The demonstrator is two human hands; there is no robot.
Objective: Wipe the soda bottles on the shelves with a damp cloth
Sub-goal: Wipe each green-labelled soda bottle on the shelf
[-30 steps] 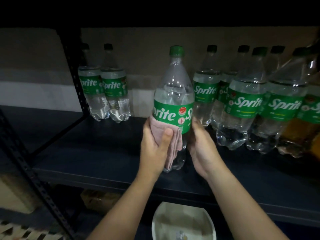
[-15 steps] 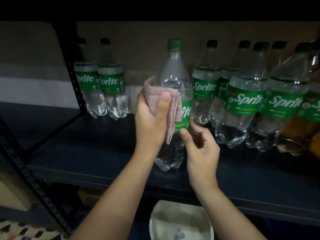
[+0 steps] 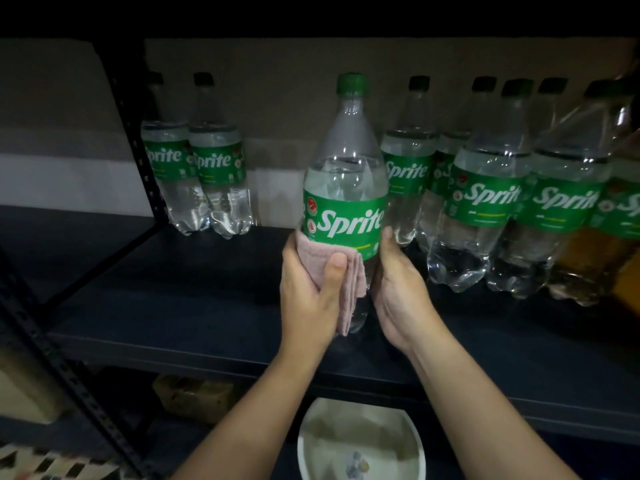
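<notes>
Gripping the Sprite bottle, the right hand curls around its lower side. The left hand clamps a pink cloth against it.

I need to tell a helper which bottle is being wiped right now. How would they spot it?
On the dark shelf, find the Sprite bottle standing forward, between a pair at the left and a crowded row at the right. Only it has a pink cloth pressed on by the left hand, with the right hand steadying it.
</notes>
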